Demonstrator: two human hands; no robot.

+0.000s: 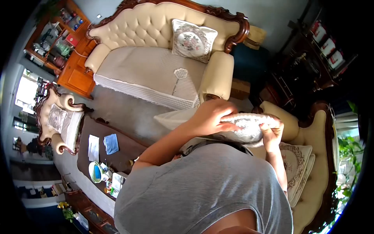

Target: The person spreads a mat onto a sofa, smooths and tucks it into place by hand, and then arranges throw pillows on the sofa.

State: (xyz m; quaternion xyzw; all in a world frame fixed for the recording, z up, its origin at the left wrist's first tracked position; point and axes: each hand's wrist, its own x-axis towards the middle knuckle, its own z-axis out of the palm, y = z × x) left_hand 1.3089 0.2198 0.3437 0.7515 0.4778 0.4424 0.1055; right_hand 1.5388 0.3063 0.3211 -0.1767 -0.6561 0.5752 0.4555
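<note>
A pale cushion (pixel 249 128) with a silvery grey pattern is held up in front of my chest, seen mostly edge-on. My left hand (pixel 214 119) has its thumb and fingers closed at the cushion's near left edge. On the other side, my right hand (pixel 271 132) grips the right edge with curled fingers. Cream fabric (pixel 175 118) spreads out beyond my left wrist; whether it belongs to the cushion I cannot tell. My forearms and grey shirt hide what lies under the cushion.
Ahead stands a cream tufted sofa (pixel 140 64) with a floral cushion (pixel 193 41). More cushions (pixel 294 163) lean on the seat at my right. A brown table (pixel 124 144) at left bears a blue cloth (pixel 111 144), papers and a bowl (pixel 95 172). An armchair (pixel 58 134) is farther left.
</note>
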